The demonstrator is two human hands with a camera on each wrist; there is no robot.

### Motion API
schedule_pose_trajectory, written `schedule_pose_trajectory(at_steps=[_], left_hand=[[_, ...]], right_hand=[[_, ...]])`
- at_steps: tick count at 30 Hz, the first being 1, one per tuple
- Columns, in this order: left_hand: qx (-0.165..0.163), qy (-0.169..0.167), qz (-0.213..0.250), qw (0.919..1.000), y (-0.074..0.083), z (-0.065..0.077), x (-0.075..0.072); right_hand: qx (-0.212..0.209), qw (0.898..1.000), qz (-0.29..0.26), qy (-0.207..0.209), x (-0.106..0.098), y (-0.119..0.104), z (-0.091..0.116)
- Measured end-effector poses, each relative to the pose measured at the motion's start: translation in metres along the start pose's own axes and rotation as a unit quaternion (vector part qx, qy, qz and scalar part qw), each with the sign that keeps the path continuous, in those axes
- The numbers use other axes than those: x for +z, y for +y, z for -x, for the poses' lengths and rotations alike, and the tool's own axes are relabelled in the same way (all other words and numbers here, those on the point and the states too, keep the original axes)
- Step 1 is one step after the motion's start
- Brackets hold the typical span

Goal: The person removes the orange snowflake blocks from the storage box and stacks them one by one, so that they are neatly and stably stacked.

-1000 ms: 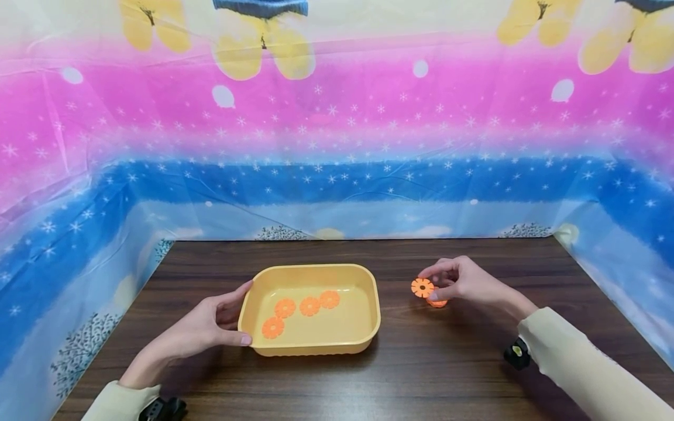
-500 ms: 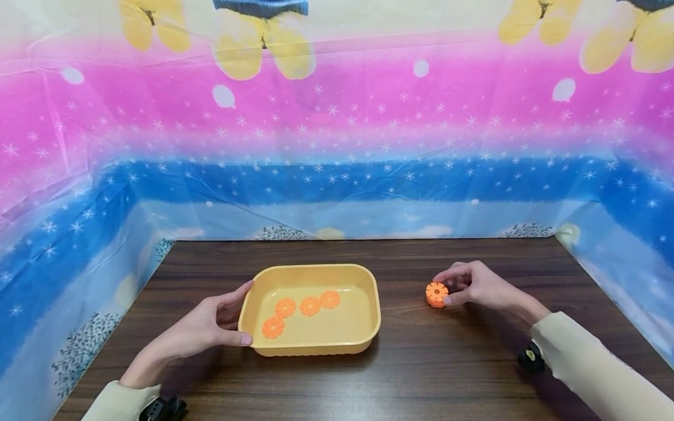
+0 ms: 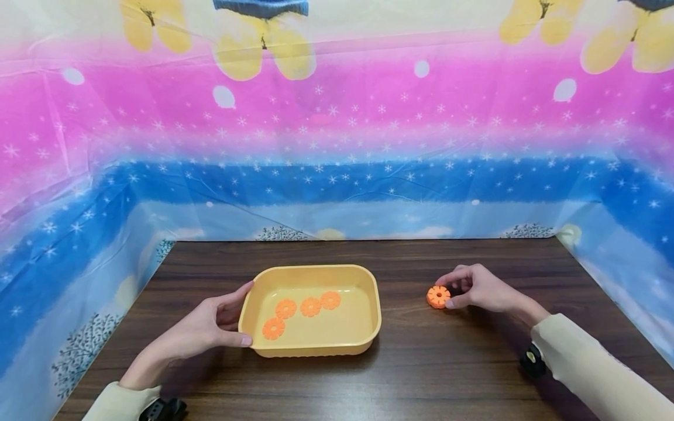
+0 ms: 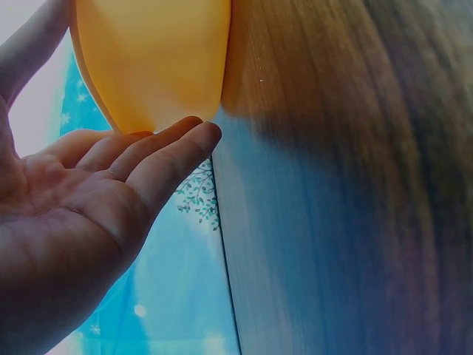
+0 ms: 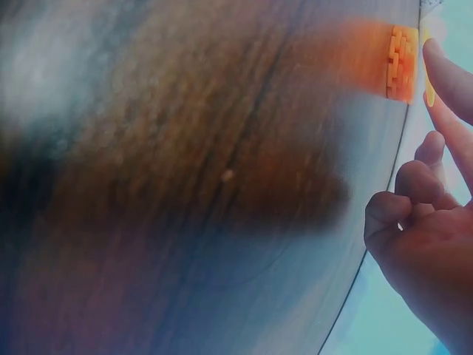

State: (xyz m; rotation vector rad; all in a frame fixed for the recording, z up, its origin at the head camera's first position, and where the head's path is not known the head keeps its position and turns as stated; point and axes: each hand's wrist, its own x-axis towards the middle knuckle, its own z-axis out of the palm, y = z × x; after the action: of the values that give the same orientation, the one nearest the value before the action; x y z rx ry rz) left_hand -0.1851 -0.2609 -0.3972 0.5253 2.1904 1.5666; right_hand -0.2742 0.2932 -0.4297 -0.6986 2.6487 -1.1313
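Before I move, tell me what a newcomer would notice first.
The pink and blue backdrop behind the dark table probably grabs the eye first. Next comes the yellow tub, left of centre in the head view, four orange discs inside. Then the orange stack to its right, at the right grip.

R wrist view: table (image 5: pixel 170 126) grain blurred; R hand (image 5: pixel 436 237) cut by R edge. L wrist view: we see tray (image 4: pixel 155 59) run off top. Head view: stacked orange discs (image 3: pixel 438 302) too sm. for us to count.
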Motion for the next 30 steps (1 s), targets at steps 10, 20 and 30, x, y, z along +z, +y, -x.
schedule_pose_trajectory(at_steps=[10, 20, 30], left_hand=[[-0.006, 0.005, -0.002, 1.0, 0.0, 0.0, 0.001], [-0.009, 0.004, 0.005, 0.9999, 0.0, -0.001, 0.0], [-0.004, 0.003, -0.006, 1.0, 0.0, 0.0, 0.0]], right_hand=[[-0.008, 1.0, -0.001, -0.003, 0.001, -0.005, 0.001], [-0.018, 1.0, -0.01, -0.01, -0.002, -0.036, 0.009], [-0.019, 1.0, -0.014, -0.015, -0.002, -0.036, 0.009]])
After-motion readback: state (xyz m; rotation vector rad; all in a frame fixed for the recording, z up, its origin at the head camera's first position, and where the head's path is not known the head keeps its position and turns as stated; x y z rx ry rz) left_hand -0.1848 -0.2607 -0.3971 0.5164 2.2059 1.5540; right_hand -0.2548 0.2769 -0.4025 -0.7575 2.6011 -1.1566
